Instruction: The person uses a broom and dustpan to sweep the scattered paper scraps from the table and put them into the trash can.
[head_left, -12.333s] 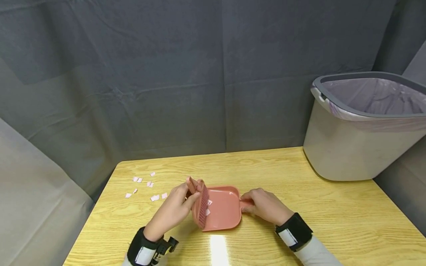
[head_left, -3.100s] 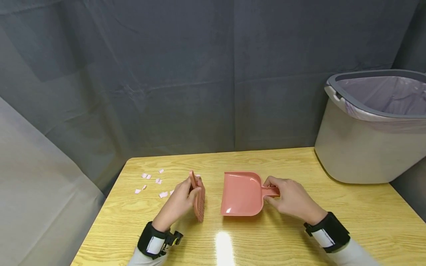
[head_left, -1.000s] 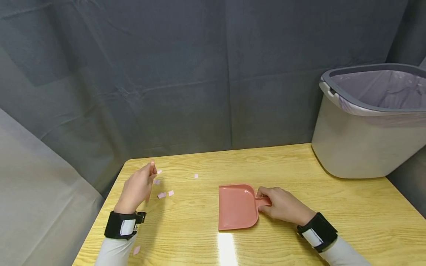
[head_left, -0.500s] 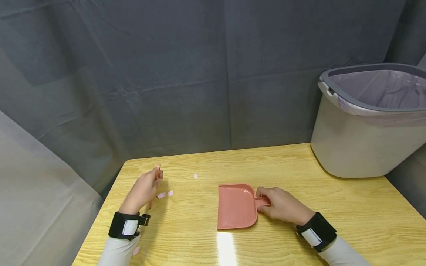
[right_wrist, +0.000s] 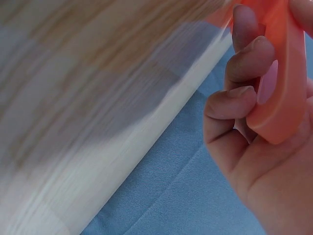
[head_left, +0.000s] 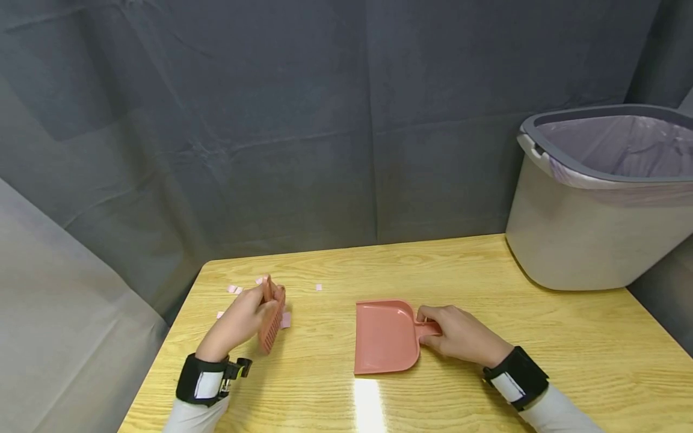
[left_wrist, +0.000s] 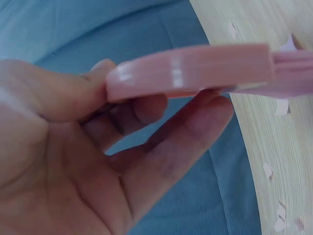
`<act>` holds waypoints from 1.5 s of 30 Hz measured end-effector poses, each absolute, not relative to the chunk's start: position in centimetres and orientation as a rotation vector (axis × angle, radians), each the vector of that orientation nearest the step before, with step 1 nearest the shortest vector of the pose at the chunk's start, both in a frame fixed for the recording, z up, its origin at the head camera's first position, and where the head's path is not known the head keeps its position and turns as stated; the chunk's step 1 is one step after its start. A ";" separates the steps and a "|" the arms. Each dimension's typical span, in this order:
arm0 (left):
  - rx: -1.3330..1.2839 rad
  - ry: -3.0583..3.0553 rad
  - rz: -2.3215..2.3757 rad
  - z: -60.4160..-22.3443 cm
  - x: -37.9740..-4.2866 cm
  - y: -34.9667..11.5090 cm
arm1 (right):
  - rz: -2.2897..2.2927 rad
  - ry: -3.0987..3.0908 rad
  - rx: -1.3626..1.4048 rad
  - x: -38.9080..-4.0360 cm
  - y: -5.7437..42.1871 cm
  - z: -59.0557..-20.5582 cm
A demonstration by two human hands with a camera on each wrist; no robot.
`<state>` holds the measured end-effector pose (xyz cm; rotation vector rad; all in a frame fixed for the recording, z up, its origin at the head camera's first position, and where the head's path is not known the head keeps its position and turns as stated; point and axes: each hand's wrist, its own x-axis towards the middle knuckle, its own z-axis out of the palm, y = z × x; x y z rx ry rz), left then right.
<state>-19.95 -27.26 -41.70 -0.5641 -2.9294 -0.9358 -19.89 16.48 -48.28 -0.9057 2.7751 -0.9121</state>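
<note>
My left hand (head_left: 235, 322) grips a pink hand brush (head_left: 273, 325) by its handle, bristles turned toward the right, over the left part of the table. In the left wrist view the brush's handle (left_wrist: 190, 71) lies between thumb and fingers. A pale pink paper scrap (head_left: 286, 320) shows just right of the bristles. My right hand (head_left: 465, 337) holds the handle of a pink dustpan (head_left: 384, 337), which lies with its wide mouth facing left. The right wrist view shows fingers curled round that handle (right_wrist: 286, 98).
More scraps (head_left: 234, 289) lie behind the left hand, and a single scrap (head_left: 319, 287) sits apart, farther back. A large grey bin (head_left: 574, 234) with a purple liner stands at the back right. Grey cloth (head_left: 281, 150) hangs behind the wooden table (head_left: 460, 264).
The left hand and brush, on the dustpan 12 seconds ago, went far left and are now moving right again, close against a scrap. The dustpan, now farther right, has stayed put this last second.
</note>
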 end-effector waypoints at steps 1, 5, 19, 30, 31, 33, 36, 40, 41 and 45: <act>-0.569 -2.935 -0.957 -41.7 -19.8 -27.1 | -0.912 2.774 -0.901 -19.9 16.5 -48.3; -0.595 -2.945 -0.998 -41.6 -19.4 -26.5 | -0.913 2.775 -0.895 -19.9 16.5 -48.3; -0.523 -2.857 -0.924 -39.6 -19.3 -27.4 | -0.913 2.763 -0.916 -19.7 16.4 -48.1; -0.387 -2.881 -0.844 -41.4 -20.3 -28.7 | -0.968 2.733 -0.901 -19.8 16.2 -48.2; -0.396 -2.886 -0.853 -41.6 -20.4 -28.7 | -0.979 2.721 -0.895 -19.8 16.2 -48.2; -0.415 -2.898 -0.877 -42.0 -20.6 -28.5 | -0.999 2.702 -0.891 -19.8 16.2 -48.3; -0.447 -2.897 -0.893 -42.4 -20.8 -27.9 | -1.016 2.699 -0.915 -19.8 16.2 -48.3; -0.487 -2.891 -0.889 -42.7 -21.0 -26.8 | -1.022 2.716 -0.940 -19.8 16.2 -48.2; -0.498 -2.891 -0.891 -42.7 -21.0 -26.5 | -1.022 2.718 -0.941 -19.8 16.1 -48.1; -0.545 -2.896 -0.929 -42.8 -20.7 -25.4 | -1.021 2.722 -0.938 -19.8 16.1 -47.9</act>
